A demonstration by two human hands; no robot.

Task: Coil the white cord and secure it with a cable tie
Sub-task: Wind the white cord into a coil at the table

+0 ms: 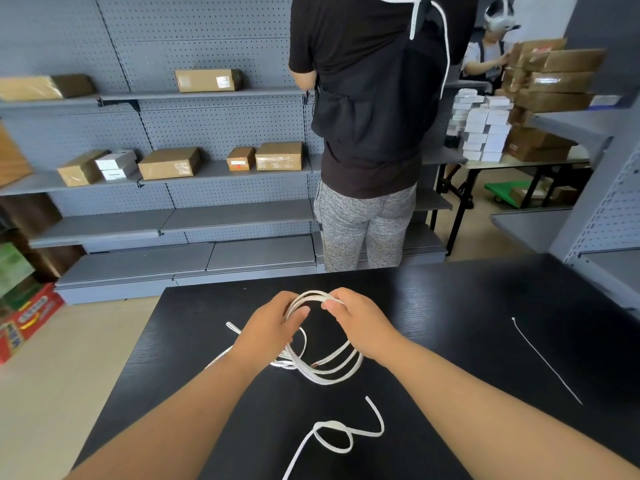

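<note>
- Grey pegboard shelving (pixel 214 216) fills the wall far beyond both hands; brown cartons (pixel 169 163) sit on its upper shelves.
- A black table (pixel 467 306) spreads under both hands and reaches the bottom edge of the view.
- A standing person (pixel 374 98) in a black top and grey speckled trousers is straight ahead, past the far table edge, back turned.
- Far beyond the right hand and off to its right, stacked white boxes (pixel 485 133) and more cartons rest on another table, where a second person (pixel 488 53) wearing a headset is handling them.
- The left hand (pixel 273 323) is held over the middle of the table, fingers curled round the left side of the cord's loops and thumb laid across the strands.
- The right hand (pixel 356 323) is just beside it – its fingertips pinch the top of the same loops, so the two hands nearly meet.
- The white cord (pixel 308 297) is partly coiled: several loops rise between the hands, then hang down to the table beneath them.
- One cord end, with a bare copper tip, lies inside the loops just below the hands.
- A loose length trails out to the left of the left hand, passing under that wrist.
- Nearer the viewer, between the two forearms, another stretch of cord lies in one small slack loop and runs off the bottom edge.
- The cable tie (pixel 547 362) – a thin white strip – lies straight on the table well to the right of the right hand, apart from the cord and touching neither hand.
</note>
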